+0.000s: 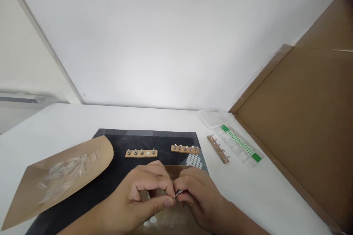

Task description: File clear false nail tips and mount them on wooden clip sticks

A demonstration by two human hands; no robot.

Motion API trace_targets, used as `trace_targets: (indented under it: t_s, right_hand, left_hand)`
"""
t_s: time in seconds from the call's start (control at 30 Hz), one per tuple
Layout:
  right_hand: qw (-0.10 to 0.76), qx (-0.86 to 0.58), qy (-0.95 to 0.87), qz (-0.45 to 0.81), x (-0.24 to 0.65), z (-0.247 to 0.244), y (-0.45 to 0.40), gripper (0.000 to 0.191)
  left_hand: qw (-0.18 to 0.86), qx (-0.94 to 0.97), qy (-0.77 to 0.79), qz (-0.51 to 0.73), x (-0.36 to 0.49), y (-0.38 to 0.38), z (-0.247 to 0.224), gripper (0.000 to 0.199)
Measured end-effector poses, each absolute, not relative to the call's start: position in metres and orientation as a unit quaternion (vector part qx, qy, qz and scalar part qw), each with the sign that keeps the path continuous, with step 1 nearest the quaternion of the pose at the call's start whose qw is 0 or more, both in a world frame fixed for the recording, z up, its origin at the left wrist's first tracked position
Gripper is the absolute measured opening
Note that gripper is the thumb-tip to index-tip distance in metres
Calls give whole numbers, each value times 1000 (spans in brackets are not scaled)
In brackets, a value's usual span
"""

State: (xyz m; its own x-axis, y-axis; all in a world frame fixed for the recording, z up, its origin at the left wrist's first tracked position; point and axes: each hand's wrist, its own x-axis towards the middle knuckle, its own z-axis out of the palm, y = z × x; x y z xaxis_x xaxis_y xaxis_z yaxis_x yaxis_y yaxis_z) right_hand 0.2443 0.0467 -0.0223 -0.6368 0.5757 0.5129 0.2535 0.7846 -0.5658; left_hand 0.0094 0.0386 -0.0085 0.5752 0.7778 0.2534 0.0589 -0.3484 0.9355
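Note:
Near the bottom centre, my left hand [150, 191] and my right hand [197, 198] meet fingertip to fingertip. Between them they pinch a small shiny metal piece [178, 193]; its exact shape is too small to tell. Beyond my left hand lies a cardboard strip [139, 156] with metal pieces standing on it and one white dot without a piece. Another strip [184, 149] past my right hand carries several metal pieces with white tips. Below my hands is a brown surface [172, 220] with a few white bits [150, 221] on it.
A brown paper sheet [24, 191] at the left holds clear plastic pieces [68, 169]. On the black mat [118, 143] is a patch of white dots [194, 161]. To the right lie a third strip [217, 148], a green-and-clear packet [239, 141], a clear tray [205, 117] and cardboard walls [303, 117].

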Motion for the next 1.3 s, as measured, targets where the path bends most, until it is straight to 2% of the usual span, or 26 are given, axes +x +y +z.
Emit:
trace_targets:
  t_s: [0.43, 0.63, 0.83, 1.03, 1.3]
  right_hand:
    - [373, -206, -895, 128, 246, -33, 48, 40]
    - [385, -197, -898, 81, 245, -32, 48, 38]
    - [375, -191, -906, 45, 251, -35, 51, 20]
    - [379, -185, -906, 18, 254, -35, 51, 12]
    - [381, -175, -908, 12, 256, -31, 55, 17]
  left_hand:
    - [457, 780, 277, 326, 6, 37, 6, 25]
    - [493, 756, 296, 313, 5, 39, 4, 26]
    - [533, 720, 320, 308, 5, 39, 1, 33]
    - [554, 700, 334, 302, 7, 38, -2, 33]
    - [590, 649, 361, 317, 11, 35, -8, 37]
